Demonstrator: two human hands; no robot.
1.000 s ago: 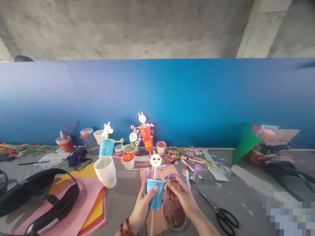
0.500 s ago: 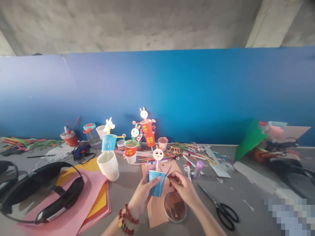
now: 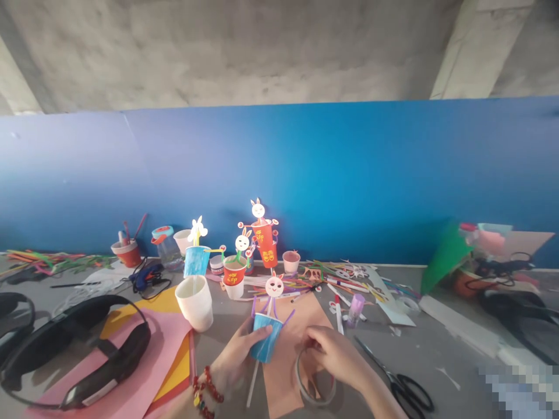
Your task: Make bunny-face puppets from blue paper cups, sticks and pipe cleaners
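Observation:
A blue-painted paper cup (image 3: 266, 337) tilts in my left hand (image 3: 239, 348), thumb across its front. From its top rises a white rabbit face (image 3: 274, 286) on a stick, with purple pipe-cleaner arms (image 3: 289, 318) at the sides. Below the cup's base the white stick (image 3: 252, 384) sticks out. My right hand (image 3: 334, 352) has its fingers curled over the upper rim of a round roll of tape (image 3: 321, 401), partly hiding it. Under both lies a sheet of brownish-pink paper (image 3: 282, 387).
Black-handled scissors (image 3: 408, 390) lie to the right, near a purple-capped glue stick (image 3: 356, 308). Several rabbit cup figures, including a red stack (image 3: 264, 244), stand behind. A white cup (image 3: 195, 305), pink paper (image 3: 168, 337) and black headphones (image 3: 109, 361) occupy the left.
My left hand has shifted left and down with the cup, now tilted so its stick shows below. My right hand has moved away from the purple arm down onto the roll of tape.

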